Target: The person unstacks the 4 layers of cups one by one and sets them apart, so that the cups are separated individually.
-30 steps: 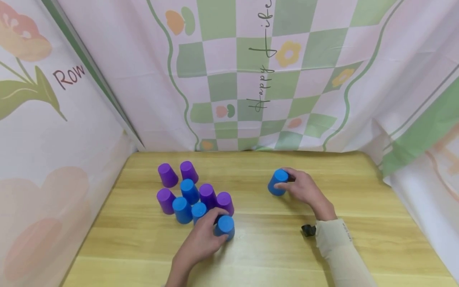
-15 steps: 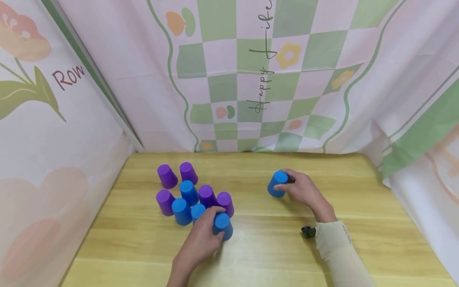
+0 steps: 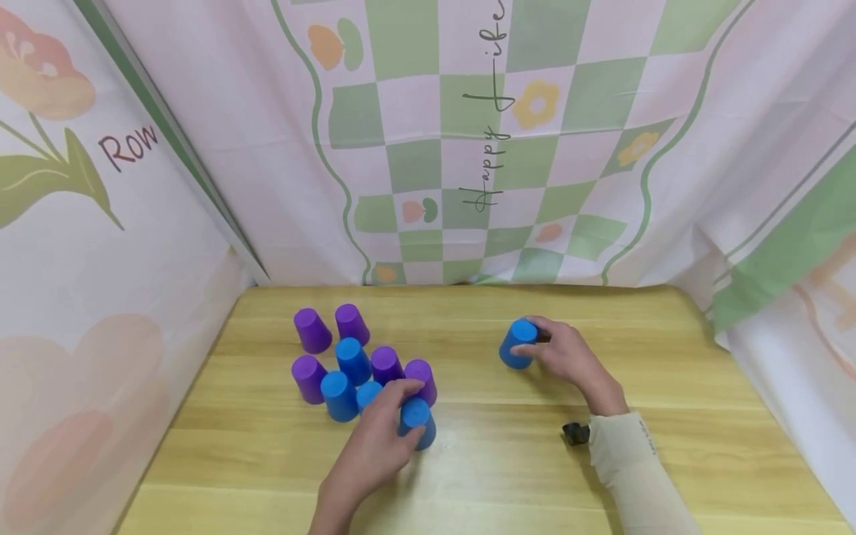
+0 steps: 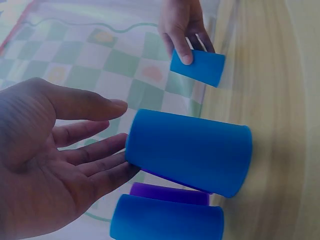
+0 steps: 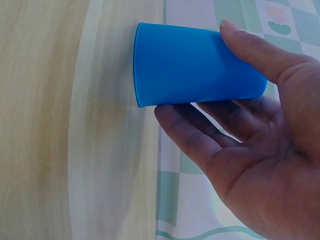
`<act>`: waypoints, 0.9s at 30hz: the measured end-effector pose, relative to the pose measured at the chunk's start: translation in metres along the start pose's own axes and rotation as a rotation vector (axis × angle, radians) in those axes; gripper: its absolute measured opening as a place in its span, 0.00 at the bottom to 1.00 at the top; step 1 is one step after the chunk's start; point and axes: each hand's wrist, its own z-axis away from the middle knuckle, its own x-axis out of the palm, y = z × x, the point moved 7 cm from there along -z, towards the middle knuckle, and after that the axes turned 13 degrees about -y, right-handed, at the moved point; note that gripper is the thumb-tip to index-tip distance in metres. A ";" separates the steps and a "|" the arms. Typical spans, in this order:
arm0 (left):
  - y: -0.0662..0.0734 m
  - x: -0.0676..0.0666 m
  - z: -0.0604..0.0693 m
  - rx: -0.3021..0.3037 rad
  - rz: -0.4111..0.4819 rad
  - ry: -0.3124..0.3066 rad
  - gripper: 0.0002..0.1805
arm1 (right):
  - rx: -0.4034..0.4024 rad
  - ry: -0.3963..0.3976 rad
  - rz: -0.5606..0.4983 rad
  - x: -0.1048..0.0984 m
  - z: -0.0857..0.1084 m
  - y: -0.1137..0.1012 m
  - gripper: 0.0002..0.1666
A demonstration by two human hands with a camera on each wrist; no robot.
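Observation:
Several cups stand upside down on the wooden table. My left hand is around the nearest blue cup. In the left wrist view its fingers are nearly straight and their tips meet the narrow end of that cup, while the thumb stands apart from it. Farther back on the right, my right hand holds another blue cup. The right wrist view has the thumb on one side of this cup and the fingers on the other, its rim close to the tabletop.
Left of and behind my left hand stand more blue cups and several purple cups. A small black object is by the right sleeve. Printed curtains border the table at the back and sides.
The cup at my left hand has shifted slightly left, and the left fingers have moved a little toward the back. My right hand and its cup have stayed in place.

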 end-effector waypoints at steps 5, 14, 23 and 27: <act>0.003 -0.003 0.002 0.037 0.021 0.017 0.31 | 0.000 -0.003 -0.002 0.001 -0.002 0.000 0.41; 0.030 0.000 -0.005 0.145 0.033 0.055 0.28 | 0.002 -0.009 -0.004 0.002 -0.004 0.001 0.42; 0.076 0.044 -0.048 0.184 0.053 0.072 0.27 | -0.016 0.000 0.005 0.001 -0.003 0.000 0.41; 0.079 0.062 -0.080 0.153 -0.007 0.094 0.29 | -0.042 -0.009 -0.002 0.003 -0.003 -0.003 0.37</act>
